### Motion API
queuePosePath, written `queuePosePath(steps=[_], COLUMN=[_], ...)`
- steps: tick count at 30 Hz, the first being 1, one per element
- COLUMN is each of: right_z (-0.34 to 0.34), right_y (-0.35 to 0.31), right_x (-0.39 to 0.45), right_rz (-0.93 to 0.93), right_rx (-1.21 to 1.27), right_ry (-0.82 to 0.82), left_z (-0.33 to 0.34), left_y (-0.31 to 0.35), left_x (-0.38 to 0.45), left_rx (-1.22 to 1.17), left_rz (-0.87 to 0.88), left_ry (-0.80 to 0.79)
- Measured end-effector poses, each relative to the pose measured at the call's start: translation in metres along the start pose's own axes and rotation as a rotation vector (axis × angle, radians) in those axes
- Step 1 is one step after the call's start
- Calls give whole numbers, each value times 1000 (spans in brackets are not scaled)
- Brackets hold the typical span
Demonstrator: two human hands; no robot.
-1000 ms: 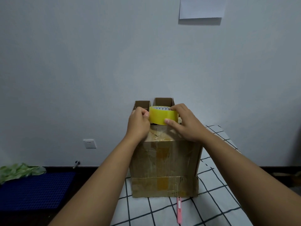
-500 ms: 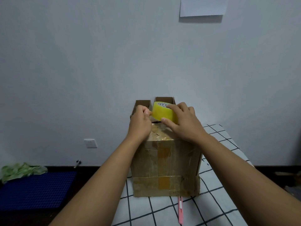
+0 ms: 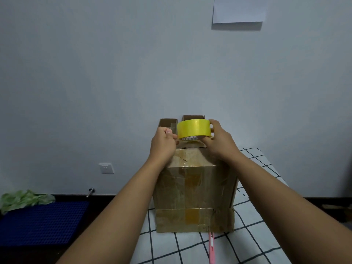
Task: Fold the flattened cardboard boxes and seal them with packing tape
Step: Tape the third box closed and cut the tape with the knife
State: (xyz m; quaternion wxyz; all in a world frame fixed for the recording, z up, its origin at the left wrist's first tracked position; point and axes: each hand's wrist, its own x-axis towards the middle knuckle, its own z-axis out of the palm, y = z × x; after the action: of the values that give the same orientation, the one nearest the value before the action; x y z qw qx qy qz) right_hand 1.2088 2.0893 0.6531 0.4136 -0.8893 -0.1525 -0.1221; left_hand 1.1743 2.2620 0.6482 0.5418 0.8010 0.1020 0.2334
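Note:
A brown cardboard box (image 3: pixel 194 189) stands upright on the checked tablecloth (image 3: pixel 253 237), its near side covered in old tape strips. Above its top I hold a yellow roll of packing tape (image 3: pixel 194 129). My right hand (image 3: pixel 219 141) grips the roll from the right side, thumb under it. My left hand (image 3: pixel 164 141) pinches the loose clear end of the tape at the roll's left. A short stretch of tape shows between my left fingers and the roll. Two raised box flaps (image 3: pixel 193 117) stick up behind the roll.
A pink utility knife (image 3: pixel 211 248) lies on the cloth just in front of the box. A blue plastic crate (image 3: pixel 42 223) with a green bag (image 3: pixel 22 200) on it sits low at the left. A wall socket (image 3: pixel 106 168) and a white sheet (image 3: pixel 239 9) are on the wall.
The roll has turned from tilted to level and risen slightly above the box. My left hand has drawn a short strip of tape out to the left.

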Motion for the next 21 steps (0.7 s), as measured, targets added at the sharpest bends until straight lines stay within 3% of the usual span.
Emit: queuePosePath(steps=[4,12,21], right_z=[0,3,1], right_y=[-12,-5,-24], right_x=[2,2,14], right_rz=[20,167,149], right_rx=[100,288,240], right_ry=[95,12,42], left_z=[-1,-3,-4], left_y=[5,5,13], left_x=[-3,-3,2], left_rx=[31,-22,-207], left_rz=[-12,-102,-156], left_ry=[-2,-91,-61])
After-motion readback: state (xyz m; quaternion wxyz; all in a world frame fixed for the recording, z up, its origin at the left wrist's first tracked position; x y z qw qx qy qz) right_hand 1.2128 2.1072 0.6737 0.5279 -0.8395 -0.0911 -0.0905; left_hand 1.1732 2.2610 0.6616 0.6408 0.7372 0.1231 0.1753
